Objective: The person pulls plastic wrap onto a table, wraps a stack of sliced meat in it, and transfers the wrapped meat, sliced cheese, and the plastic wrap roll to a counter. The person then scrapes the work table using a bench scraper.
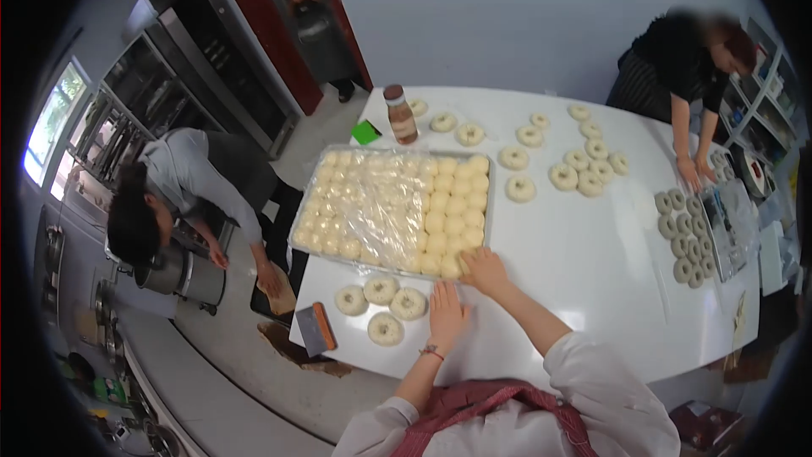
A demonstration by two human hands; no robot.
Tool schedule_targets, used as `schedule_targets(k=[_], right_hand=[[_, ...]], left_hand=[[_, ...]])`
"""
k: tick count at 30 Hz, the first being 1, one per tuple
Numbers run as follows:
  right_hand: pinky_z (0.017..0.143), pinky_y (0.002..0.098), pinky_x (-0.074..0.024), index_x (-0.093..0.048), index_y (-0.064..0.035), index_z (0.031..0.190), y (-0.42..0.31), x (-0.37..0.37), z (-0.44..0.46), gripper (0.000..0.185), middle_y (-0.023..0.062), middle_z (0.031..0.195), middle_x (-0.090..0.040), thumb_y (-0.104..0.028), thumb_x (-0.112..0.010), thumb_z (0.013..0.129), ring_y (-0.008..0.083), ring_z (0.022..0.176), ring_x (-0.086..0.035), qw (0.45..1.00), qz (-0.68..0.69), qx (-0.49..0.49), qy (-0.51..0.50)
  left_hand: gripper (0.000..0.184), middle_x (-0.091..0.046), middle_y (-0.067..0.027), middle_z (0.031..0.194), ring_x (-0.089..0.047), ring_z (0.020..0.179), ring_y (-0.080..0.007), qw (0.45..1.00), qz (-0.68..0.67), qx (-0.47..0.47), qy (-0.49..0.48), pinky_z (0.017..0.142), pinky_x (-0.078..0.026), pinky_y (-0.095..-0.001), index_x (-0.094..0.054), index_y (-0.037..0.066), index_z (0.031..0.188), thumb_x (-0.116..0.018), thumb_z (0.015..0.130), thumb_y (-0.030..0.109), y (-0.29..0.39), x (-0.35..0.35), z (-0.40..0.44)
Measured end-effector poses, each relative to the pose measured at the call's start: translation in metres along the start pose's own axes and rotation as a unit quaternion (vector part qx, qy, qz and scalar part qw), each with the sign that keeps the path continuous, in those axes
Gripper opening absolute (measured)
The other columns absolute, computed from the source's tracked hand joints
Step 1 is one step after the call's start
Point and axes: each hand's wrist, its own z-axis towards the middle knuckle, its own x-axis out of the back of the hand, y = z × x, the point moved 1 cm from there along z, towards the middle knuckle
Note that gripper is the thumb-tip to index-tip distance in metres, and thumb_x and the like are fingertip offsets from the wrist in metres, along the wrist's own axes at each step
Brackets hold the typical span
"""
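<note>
A large tray (489, 211) full of pale round dough balls (457, 203) lies on the white table (584, 288), its left and middle part under clear plastic wrap (372, 203). My right hand (484, 272) touches a dough ball at the tray's near right corner; whether it grips that ball is hard to tell. Flat on the table just below the tray's near edge is my left hand (447, 311), fingers extended, holding nothing. Ring-shaped doughs (386, 329) sit to its left.
A scraper (315, 329), a brown jar (400, 116) and a green object (365, 132) are around the tray. More dough rings (520, 189) lie beyond. One person (694, 76) works at the right, another (186, 195) bends at the left, a third (309, 17) stands in the doorway.
</note>
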Motion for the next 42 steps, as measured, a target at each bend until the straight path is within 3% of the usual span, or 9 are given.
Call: schedule_targets(k=[10,19,22,24,27,30,34,40,42], right_hand=[[0.077,0.0391,-0.0455,-0.056,-0.0179,0.112,0.003,-0.010,0.016,0.063,0.0115,0.096,-0.058,-0.048,-0.079,0.062,0.0289,0.096,-0.055,0.991,-0.113,0.070,0.026],[0.066,0.0416,-0.0521,-0.056,-0.0070,0.097,-0.003,-0.014,0.015,0.037,0.0137,0.085,-0.060,-0.019,-0.072,0.066,0.0322,0.081,-0.061,0.990,-0.073,0.115,0.030],[0.071,0.0428,-0.0520,-0.057,-0.0065,0.102,-0.011,0.005,0.001,0.029,0.0175,0.098,-0.059,-0.015,-0.066,0.075,0.0319,0.086,-0.061,0.994,-0.060,0.090,-0.029],[0.072,0.0432,-0.0518,-0.055,-0.0074,0.117,-0.021,0.029,-0.008,0.051,0.0186,0.110,-0.056,-0.019,-0.072,0.070,0.0325,0.094,-0.059,1.000,-0.016,0.001,0.000],[0.078,0.0433,-0.0503,-0.051,-0.0084,0.128,-0.018,0.022,-0.015,0.060,0.0192,0.120,-0.052,-0.019,-0.072,0.072,0.0328,0.098,-0.057,0.998,-0.031,-0.032,0.049],[0.082,0.0428,-0.0486,-0.051,-0.0077,0.129,-0.017,0.012,-0.025,0.062,0.0186,0.120,-0.053,-0.019,-0.072,0.073,0.0332,0.097,-0.056,0.992,0.043,0.016,0.121],[0.086,0.0429,-0.0470,-0.049,-0.0060,0.132,-0.012,0.014,-0.039,0.061,0.0167,0.125,-0.055,-0.017,-0.071,0.075,0.0337,0.104,-0.055,0.991,0.081,0.020,0.101],[0.094,0.0437,-0.0421,-0.048,-0.0047,0.132,-0.007,0.025,-0.048,0.061,0.0174,0.133,-0.049,-0.016,-0.071,0.077,0.0358,0.114,-0.049,0.978,0.118,-0.034,0.167],[0.095,0.0438,-0.0411,-0.049,-0.0059,0.130,-0.008,0.018,-0.041,0.059,0.0176,0.132,-0.048,-0.016,-0.072,0.077,0.0363,0.116,-0.047,0.982,0.082,0.044,0.165]], left_hand=[[0.073,-0.028,-0.0319,0.147,-0.026,0.139,-0.0418,0.999,0.009,0.031,0.034,0.116,-0.019,-0.0476,-0.031,-0.007,0.141,-0.056,0.088,0.035,0.003,0.004,-0.001],[0.071,-0.034,-0.0339,0.143,-0.032,0.136,-0.0416,0.999,0.037,0.017,0.027,0.115,-0.022,-0.0477,-0.034,-0.007,0.140,-0.059,0.086,0.031,0.003,0.008,0.004],[0.070,-0.034,-0.0342,0.143,-0.032,0.137,-0.0414,0.999,0.044,0.022,0.011,0.115,-0.022,-0.0468,-0.034,-0.007,0.139,-0.059,0.087,0.032,0.005,0.010,0.006],[0.070,-0.033,-0.0342,0.143,-0.032,0.137,-0.0409,0.999,0.041,0.028,0.005,0.115,-0.022,-0.0467,-0.035,-0.007,0.139,-0.059,0.087,0.033,0.006,0.011,0.006],[0.071,-0.034,-0.0339,0.143,-0.033,0.136,-0.0410,0.999,0.035,0.023,0.027,0.115,-0.023,-0.0466,-0.035,-0.007,0.139,-0.060,0.086,0.034,0.004,0.009,0.005],[0.072,-0.034,-0.0325,0.144,-0.032,0.137,-0.0399,0.998,0.056,0.011,0.012,0.115,-0.022,-0.0453,-0.036,-0.005,0.140,-0.060,0.085,0.034,0.004,0.015,0.006],[0.072,-0.035,-0.0321,0.143,-0.033,0.136,-0.0400,0.999,0.013,0.034,-0.027,0.115,-0.023,-0.0457,-0.036,-0.008,0.139,-0.061,0.085,0.033,0.006,0.022,0.010],[0.075,-0.031,-0.0338,0.144,-0.030,0.137,-0.0416,0.999,0.018,0.036,-0.024,0.115,-0.022,-0.0469,-0.032,-0.007,0.141,-0.063,0.085,0.032,0.005,0.013,0.008],[0.074,-0.033,-0.0326,0.144,-0.030,0.138,-0.0404,0.999,0.023,0.036,-0.018,0.115,-0.022,-0.0463,-0.034,-0.008,0.140,-0.061,0.084,0.031,0.006,0.013,0.010]])
